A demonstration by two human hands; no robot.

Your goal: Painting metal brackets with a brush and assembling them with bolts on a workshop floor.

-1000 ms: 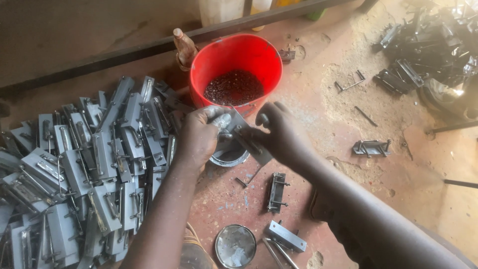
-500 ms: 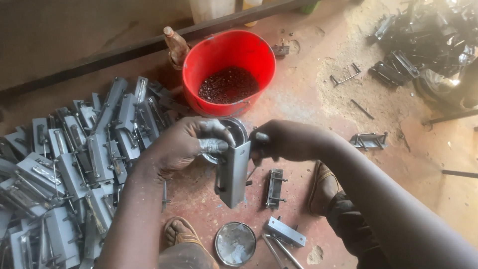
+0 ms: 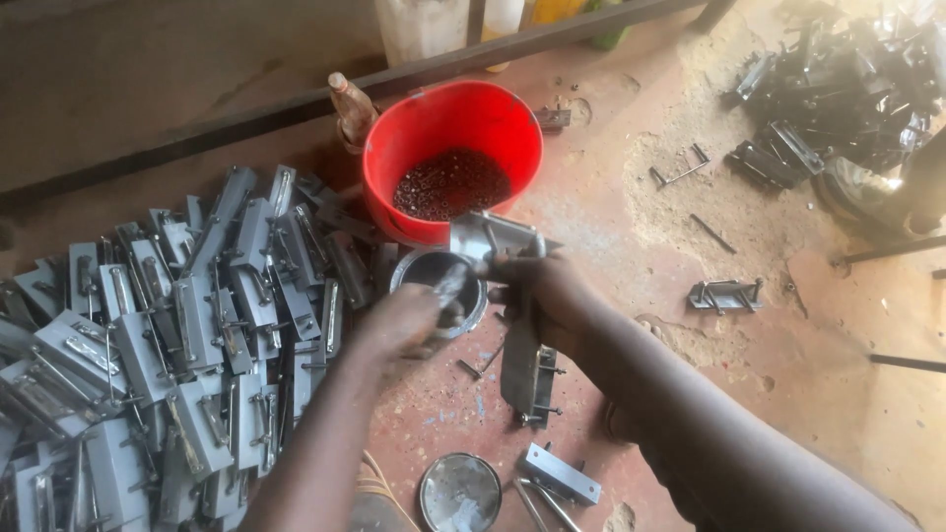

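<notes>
My right hand [image 3: 544, 292] grips a long grey metal latch plate [image 3: 519, 366], held upright with its bent top end [image 3: 491, 234] near the red bucket. My left hand [image 3: 406, 323] is blurred and sits at the edge of a small round metal tin [image 3: 471, 301] on the floor, fingers bunched over it. Whether it holds anything is unclear. The red bucket [image 3: 414, 148] stands just beyond the tin and holds a layer of small dark bits [image 3: 451, 183].
A large heap of grey latch plates [image 3: 177, 335] fills the floor on the left. A round tin lid [image 3: 460, 493] and loose metal parts [image 3: 560, 473] lie near me. Another latch [image 3: 727, 294] lies right; dark parts [image 3: 847, 89] are piled far right. A bottle [image 3: 352, 106] stands by a steel bar [image 3: 246, 113].
My left hand has let go of the plate and dropped to the tin. The right hand has turned the plate and now holds it alone, a little farther right.
</notes>
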